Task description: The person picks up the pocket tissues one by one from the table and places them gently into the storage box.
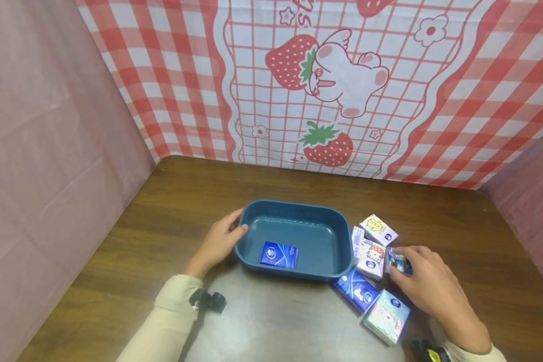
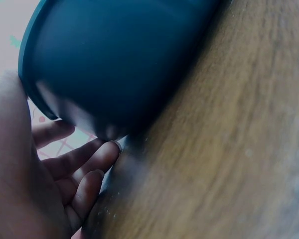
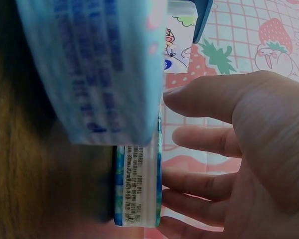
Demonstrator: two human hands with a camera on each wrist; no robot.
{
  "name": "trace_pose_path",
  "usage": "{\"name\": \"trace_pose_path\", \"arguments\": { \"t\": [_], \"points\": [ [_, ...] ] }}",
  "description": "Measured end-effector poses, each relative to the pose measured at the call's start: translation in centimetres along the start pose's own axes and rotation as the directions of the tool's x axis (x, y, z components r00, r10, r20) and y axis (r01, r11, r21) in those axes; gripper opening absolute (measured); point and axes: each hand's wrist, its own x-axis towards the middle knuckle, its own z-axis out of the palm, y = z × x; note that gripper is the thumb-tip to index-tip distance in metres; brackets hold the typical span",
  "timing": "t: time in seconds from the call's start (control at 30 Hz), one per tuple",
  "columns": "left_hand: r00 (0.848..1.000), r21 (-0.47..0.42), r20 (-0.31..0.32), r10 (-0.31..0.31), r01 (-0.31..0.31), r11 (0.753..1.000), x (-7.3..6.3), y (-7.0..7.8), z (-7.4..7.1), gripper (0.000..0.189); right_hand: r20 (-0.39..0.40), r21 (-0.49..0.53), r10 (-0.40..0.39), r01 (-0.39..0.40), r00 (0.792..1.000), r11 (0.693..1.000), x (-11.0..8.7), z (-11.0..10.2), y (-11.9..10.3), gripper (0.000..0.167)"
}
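My left hand (image 1: 218,243) holds the left end of a dark teal plastic basin (image 1: 314,207). Its thumb lies over the rim, while its fingers touch the outer wall (image 2: 114,64) in the left wrist view. One blue tissue packet (image 1: 278,255) lies flat inside, toward the near left. My right hand (image 1: 430,281) reaches over a small dark, colourful tissue packet (image 1: 399,263) right of the basin. In the right wrist view its fingertips are right at the upper face of that packet (image 3: 139,189), fingers nearly straight. A pale blue packet (image 3: 99,74) partly covers it there.
Beside the basin's right end lie a yellow-printed packet (image 1: 378,230), a white packet with a red cartoon figure (image 1: 372,257), a blue packet (image 1: 356,290) and a pastel packet (image 1: 387,317). Behind the wooden table (image 1: 190,176) hangs a strawberry-print cloth (image 1: 276,110); pink cloth hangs at both sides.
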Motion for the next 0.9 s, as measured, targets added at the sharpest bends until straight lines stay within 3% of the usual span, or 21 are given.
{"name": "trace_pose_path", "arguments": {
  "t": [0.2,0.67,0.9],
  "points": [
    [1.0,0.001,-0.006,-0.002,0.002,1.0,-0.02,0.15,-0.03,0.048,-0.008,0.004,0.011,-0.011,1.0,1.0,0.09,0.07,0.03,0.056],
    [1.0,0.019,-0.004,-0.001,0.001,1.0,0.04,-0.03,0.04,0.047,0.038,-0.005,0.127,-0.127,0.991,0.992,0.05,0.08,0.29,0.073],
    [1.0,0.021,0.0,-0.003,0.003,1.0,0.04,0.1,-0.08,0.047,0.029,-0.027,0.09,-0.089,0.995,0.996,0.06,0.28,0.4,0.072]
  ]
}}
